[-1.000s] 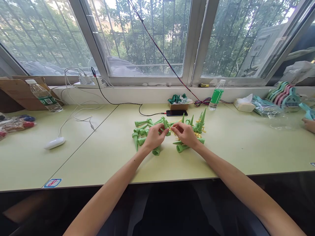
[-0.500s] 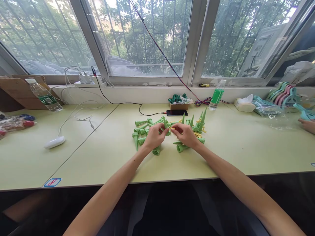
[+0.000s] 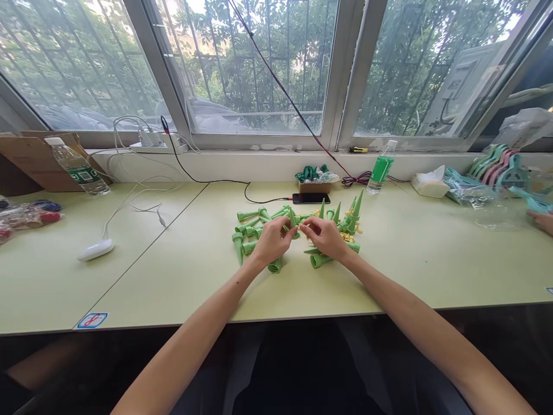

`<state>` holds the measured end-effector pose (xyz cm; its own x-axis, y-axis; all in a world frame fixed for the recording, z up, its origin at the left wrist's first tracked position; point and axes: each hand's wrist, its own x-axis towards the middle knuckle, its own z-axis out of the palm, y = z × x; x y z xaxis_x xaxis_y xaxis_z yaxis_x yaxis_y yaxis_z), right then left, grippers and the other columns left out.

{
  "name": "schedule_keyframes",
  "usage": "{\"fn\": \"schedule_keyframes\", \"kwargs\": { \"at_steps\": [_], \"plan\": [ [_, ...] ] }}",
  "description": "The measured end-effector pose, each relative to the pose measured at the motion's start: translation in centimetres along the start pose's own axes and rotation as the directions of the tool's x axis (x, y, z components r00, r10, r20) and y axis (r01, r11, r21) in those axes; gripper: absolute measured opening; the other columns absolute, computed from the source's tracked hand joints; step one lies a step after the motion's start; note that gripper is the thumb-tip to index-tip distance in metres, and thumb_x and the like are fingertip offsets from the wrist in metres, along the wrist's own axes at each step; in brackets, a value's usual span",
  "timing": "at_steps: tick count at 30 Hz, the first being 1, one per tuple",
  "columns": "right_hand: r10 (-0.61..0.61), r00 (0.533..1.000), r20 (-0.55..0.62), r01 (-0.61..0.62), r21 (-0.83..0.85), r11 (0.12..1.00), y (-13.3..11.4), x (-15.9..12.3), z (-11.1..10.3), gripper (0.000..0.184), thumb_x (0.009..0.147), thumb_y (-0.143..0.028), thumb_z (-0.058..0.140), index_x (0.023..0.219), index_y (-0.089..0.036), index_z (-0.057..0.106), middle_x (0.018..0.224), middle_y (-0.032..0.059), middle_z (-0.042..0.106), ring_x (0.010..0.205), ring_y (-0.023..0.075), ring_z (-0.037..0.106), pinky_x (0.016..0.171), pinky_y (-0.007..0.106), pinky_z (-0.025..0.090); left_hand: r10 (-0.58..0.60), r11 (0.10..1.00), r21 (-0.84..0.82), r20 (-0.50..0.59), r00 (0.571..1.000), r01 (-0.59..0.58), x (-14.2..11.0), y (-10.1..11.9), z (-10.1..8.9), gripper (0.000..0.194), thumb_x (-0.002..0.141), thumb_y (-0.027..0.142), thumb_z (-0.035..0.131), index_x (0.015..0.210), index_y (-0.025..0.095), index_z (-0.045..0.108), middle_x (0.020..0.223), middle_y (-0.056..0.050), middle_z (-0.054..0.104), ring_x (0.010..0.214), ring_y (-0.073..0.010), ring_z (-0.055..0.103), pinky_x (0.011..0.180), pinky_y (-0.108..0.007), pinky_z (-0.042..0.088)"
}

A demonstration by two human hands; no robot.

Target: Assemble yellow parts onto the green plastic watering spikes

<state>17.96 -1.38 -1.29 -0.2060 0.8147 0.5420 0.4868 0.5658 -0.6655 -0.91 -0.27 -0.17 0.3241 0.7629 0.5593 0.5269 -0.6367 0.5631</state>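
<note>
My left hand [image 3: 273, 241] is closed around a green plastic watering spike [image 3: 292, 219], its pointed end up. My right hand [image 3: 327, 237] pinches a small yellow piece [image 3: 301, 227] against the side of that spike; the fingertips hide most of the piece. Loose green spikes [image 3: 238, 245] lie in a heap to the left and behind my left hand. To the right of my right hand, several spikes stand upright [image 3: 356, 213] with yellow parts at their bases. More yellow pieces [image 3: 347, 237] lie beside them, and a spike lies on its side [image 3: 319, 260] below my right wrist.
Behind the spikes lie a phone [image 3: 311, 198] on a cable and a small box [image 3: 314, 187]. A green-labelled bottle [image 3: 382, 167] and a tissue pack [image 3: 430, 182] stand further right. Another person's hand [image 3: 541, 221] holds a blue hanger at the right edge. A white mouse-like device [image 3: 95, 251] lies left.
The spike in my left hand has tilted slightly, and both hands stay almost in place. At the right edge, the other person's hand and blue hanger have shifted a little.
</note>
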Motion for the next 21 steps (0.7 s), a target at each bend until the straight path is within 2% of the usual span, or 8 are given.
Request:
{"fn": "schedule_keyframes", "kwargs": {
  "at_steps": [5,10,21],
  "plan": [
    [-0.032,0.999,0.006,0.032,0.026,0.999,-0.18,-0.14,-0.01,0.026,0.091,-0.045,0.059,0.097,-0.020,0.063,0.064,-0.0013,0.059,0.056,0.0133,0.050,0.058,0.026,0.042,-0.002,1.000,0.019,-0.006,1.000,0.002,0.02,-0.01,0.01,0.021,0.088,0.028,0.059,0.072,0.019,0.049,0.069,0.000,0.056,0.060,-0.0136,0.053,0.058,-0.028,0.041],
    [-0.044,0.999,0.014,0.043,0.039,0.998,-0.14,-0.11,-0.01,0.020,0.092,-0.039,0.059,0.094,-0.020,0.061,0.066,-0.0007,0.060,0.057,0.0135,0.051,0.059,0.026,0.042,0.005,0.999,0.041,-0.008,1.000,-0.005,-0.01,0.05,0.02,0.021,0.088,0.027,0.059,0.071,0.020,0.048,0.070,0.000,0.055,0.061,-0.0138,0.052,0.059,-0.028,0.040],
    [-0.014,0.999,0.047,0.015,-0.005,1.000,-0.25,0.17,-0.11,0.030,0.097,-0.042,0.052,0.080,-0.019,0.062,0.064,-0.0003,0.060,0.055,0.0121,0.047,0.057,0.026,0.037,0.036,0.997,0.074,0.001,0.999,-0.036,-0.05,0.02,0.01,0.024,0.089,0.027,0.060,0.071,0.020,0.046,0.071,0.000,0.055,0.059,-0.0135,0.050,0.060,-0.029,0.039]
  ]
}}
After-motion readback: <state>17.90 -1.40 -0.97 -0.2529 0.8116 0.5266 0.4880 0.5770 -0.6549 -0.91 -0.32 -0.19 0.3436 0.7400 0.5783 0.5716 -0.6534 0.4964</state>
